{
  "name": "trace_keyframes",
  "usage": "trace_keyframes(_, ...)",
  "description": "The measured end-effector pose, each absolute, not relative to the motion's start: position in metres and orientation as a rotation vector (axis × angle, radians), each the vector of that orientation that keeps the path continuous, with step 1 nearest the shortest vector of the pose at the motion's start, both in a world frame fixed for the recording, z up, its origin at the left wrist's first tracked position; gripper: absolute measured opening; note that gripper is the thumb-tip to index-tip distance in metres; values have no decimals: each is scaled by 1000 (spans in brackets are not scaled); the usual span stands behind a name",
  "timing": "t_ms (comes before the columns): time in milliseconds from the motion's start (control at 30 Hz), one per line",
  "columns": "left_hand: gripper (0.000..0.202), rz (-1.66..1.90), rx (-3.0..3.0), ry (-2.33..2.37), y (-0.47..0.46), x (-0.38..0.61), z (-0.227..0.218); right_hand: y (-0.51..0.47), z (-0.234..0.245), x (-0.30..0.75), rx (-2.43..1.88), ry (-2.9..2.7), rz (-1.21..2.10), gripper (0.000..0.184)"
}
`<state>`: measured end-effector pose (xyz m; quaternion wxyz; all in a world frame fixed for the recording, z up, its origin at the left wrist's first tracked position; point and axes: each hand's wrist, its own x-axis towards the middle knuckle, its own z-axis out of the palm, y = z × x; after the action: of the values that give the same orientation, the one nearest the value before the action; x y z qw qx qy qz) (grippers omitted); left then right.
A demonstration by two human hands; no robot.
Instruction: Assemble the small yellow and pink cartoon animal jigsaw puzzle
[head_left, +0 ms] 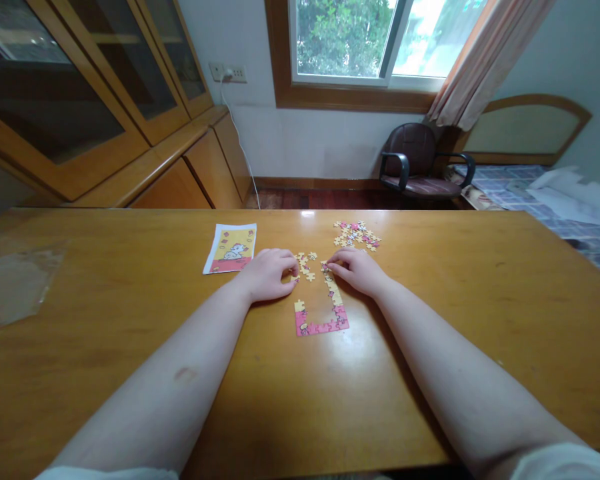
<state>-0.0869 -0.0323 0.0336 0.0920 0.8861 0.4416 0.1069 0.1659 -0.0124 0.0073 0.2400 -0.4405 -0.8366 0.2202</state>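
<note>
The part-built puzzle frame (323,319) lies flat on the table, just below and between your fingertips. It has a pink strip along the bottom, a yellow strip running up its right side, and a short stub on its left. The top end of the right-hand strip reaches the fingertips of your right hand (359,270). Those fingers are curled in with the tips bunched on the topmost piece. The view is too small to tell whether they pinch that piece or only press on it.

Your left hand (269,273) rests knuckles-up just left of the frame, its fingers curled under. Thumb and forefinger meet at a small yellow piece (296,278) at their tips, but you cannot tell from here whether it is gripped or merely touched. A few loose pieces (307,264) lie between your two sets of fingertips, near both.

Just beyond your right fingers, farther from you, sits a pile of loose pieces (356,235), pink and yellow mixed. Left of your left knuckles, just beside them, lies the reference picture (231,248), flat and slightly tilted. Well away from your left fingers, near the table's left edge, lies a clear plastic bag (15,283).

The wooden table (480,300) carries all of this. Past its far edge stand an armchair (414,163) under the window (375,40), and glass-fronted cabinets (80,100) along the left wall.
</note>
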Motion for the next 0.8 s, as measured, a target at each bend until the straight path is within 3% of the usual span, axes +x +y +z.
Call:
trace_keyframes(400,21,346,2487,1409,-30,-95,33,-13,8,165,-1207,-2299,599,19)
trace_keyframes(800,35,313,2668,1167,-31,-84,32,-14,10,165,-1220,-2286,611,16)
